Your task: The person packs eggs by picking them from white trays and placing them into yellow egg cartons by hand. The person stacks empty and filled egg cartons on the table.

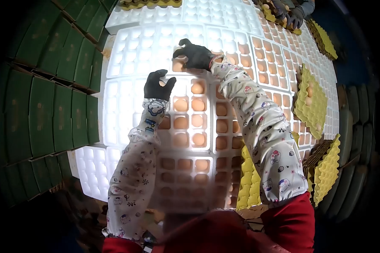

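My left hand [158, 85], in a dark glove, is over a white foam egg tray [124, 95]. Its thumb and fingers are curved and apart, with part of an egg [162, 83] showing between them. I cannot tell whether they touch it. Farther forward, my right hand [194, 55], also dark-gloved, reaches over the tray behind, its fingers apart. A brown egg [177, 66] sits just below its fingertips. Brown eggs fill the right-hand columns of the near tray, such as the egg [197, 87] right of my left hand. White cups show farther left.
Stacked green boxes [42, 114] line the left side. Yellow egg flats [312, 101] stand at right, one carrying a few eggs; another yellow flat [248, 181] lies under my right forearm. Another person's gloved hands [293, 17] work at the far right.
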`<state>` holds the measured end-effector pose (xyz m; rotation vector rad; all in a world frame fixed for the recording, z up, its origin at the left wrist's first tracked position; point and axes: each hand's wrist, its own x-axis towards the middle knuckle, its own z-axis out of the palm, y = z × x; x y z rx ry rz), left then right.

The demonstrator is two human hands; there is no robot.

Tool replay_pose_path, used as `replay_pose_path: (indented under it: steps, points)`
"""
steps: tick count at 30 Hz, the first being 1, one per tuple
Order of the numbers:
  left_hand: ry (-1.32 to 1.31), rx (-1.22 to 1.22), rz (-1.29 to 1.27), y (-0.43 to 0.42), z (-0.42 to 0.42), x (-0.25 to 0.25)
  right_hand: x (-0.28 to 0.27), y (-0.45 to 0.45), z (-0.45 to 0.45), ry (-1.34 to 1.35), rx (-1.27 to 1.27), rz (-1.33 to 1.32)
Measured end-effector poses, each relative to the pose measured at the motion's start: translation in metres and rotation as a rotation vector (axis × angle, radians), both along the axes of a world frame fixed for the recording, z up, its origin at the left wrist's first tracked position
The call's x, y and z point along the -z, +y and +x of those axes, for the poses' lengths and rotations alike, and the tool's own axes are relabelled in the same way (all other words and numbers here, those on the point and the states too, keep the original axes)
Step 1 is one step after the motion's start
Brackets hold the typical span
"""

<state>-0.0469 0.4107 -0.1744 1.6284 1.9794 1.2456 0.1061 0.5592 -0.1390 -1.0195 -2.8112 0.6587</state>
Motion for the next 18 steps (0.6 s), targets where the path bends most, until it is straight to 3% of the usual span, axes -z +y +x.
replay_pose_path:
  steps: [2,4,8,10,12,14,16,18]
  points:
    - [0.006,0.005,-0.003,0.008,-0.006,0.007,0.025,0.021,0.008,0.256,0.097,0.025]
    - [-0.026,0.056,-0.021,0.013,-0.010,0.021,0.032,0.029,0.011,0.395,0.390,-0.004]
    - [0.106,0.173,0.294,0.001,-0.002,0.031,0.036,0.022,0.032,0.629,0.506,0.051]
    - [-0.134,0.234,0.041,-0.031,0.020,0.001,0.024,-0.008,0.058,0.807,0.532,0.019]
    - [-0.208,0.370,-0.086,-0.079,0.048,-0.019,-0.008,-0.073,0.107,1.013,0.560,-0.217]
    - [-0.337,0.530,-0.308,-0.140,0.085,-0.033,-0.032,-0.149,0.187,0.921,0.565,0.062]
    - [0.172,0.874,-0.037,-0.205,0.123,0.020,-0.051,-0.237,0.279,0.605,0.857,0.198]
    - [-0.180,0.657,-0.486,-0.260,0.162,-0.002,-0.052,-0.330,0.355,0.250,1.179,0.297]
